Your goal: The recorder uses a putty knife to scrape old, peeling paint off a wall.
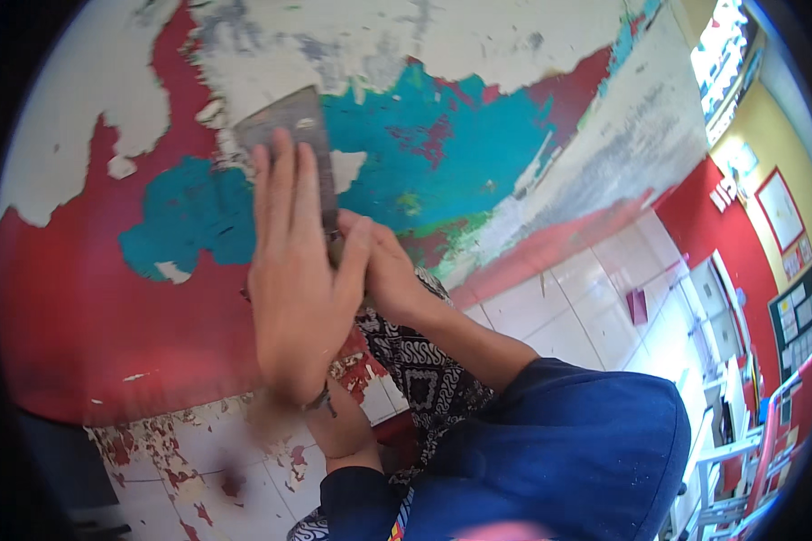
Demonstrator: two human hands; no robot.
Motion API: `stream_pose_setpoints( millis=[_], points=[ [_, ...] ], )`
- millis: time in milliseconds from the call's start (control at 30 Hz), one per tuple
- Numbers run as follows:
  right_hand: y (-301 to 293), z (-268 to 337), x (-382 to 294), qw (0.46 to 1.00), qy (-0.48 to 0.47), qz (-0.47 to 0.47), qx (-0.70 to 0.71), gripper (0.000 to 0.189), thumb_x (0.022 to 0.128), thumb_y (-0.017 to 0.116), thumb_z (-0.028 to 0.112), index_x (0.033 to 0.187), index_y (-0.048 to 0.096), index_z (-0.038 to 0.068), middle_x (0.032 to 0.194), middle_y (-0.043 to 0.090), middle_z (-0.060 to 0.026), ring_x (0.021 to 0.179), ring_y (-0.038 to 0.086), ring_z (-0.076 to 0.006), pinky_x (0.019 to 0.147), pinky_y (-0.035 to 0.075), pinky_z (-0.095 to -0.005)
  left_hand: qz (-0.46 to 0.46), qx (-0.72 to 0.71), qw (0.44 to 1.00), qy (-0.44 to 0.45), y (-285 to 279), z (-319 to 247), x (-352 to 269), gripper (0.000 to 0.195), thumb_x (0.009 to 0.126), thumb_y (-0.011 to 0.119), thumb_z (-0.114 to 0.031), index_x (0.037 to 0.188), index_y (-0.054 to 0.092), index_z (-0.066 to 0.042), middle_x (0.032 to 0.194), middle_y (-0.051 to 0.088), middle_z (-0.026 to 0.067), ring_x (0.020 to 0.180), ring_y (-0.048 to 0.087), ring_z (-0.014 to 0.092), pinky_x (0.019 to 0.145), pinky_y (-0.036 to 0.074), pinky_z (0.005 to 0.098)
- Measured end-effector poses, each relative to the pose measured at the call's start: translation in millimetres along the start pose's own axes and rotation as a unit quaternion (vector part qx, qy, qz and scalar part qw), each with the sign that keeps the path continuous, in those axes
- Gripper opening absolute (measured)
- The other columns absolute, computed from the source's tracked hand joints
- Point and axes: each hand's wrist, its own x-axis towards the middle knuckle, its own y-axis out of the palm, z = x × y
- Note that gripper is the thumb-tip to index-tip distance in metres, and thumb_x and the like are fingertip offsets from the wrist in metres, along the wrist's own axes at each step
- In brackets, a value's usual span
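Note:
A wide metal scraper lies against a wall of peeling paint, its broad edge at the upper left, beside white flakes. My left hand presses on the blade with its fingers stretched along it, the thumb lying by my right hand. The handle is mostly hidden in my right hand, which is closed around it just below the blade. Teal patches and red paint show where the white coat is gone.
Paint flakes litter the white tiled floor along the wall's foot. A dark object stands at the lower left. At the right are a dustpan-like pink object, metal-framed furniture and a green board on the far wall.

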Motion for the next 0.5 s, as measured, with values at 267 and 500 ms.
stream_pose_setpoints(
  millis=[267, 500],
  points=[
    [-20.7, -40.5, -7.1, 0.99, -0.099, -0.021, -0.101, 0.025, 0.103, 0.04, 0.022, 0.087, 0.051, 0.006, 0.072, 0.047, 0.0049, 0.062, 0.043, -0.0017, 0.05, 0.036, -0.0214, 0.004, 0.002, 1.0, -0.029, 33.4, 17.8, -28.0, 0.067, 0.092, 0.057, -0.023, 0.149, 0.029, -0.003, 0.157, 0.022, 0.0188, 0.146, 0.014, 0.038, 0.116, 0.018, 0.0475],
    [-43.7, -41.6, -15.9, 0.996, 0.022, 0.064, -0.056, 0.028, 0.102, 0.043, 0.02, 0.079, 0.047, 0.005, 0.069, 0.044, 0.0028, 0.062, 0.041, -0.0028, 0.049, 0.035, -0.0239, 0.016, 0.017, 0.998, -0.057, 57.6, 31.1, -51.1, 0.077, 0.093, 0.056, -0.038, 0.153, 0.019, -0.006, 0.159, 0.013, 0.0184, 0.147, 0.008, 0.041, 0.116, 0.011, 0.0536]
  ],
)
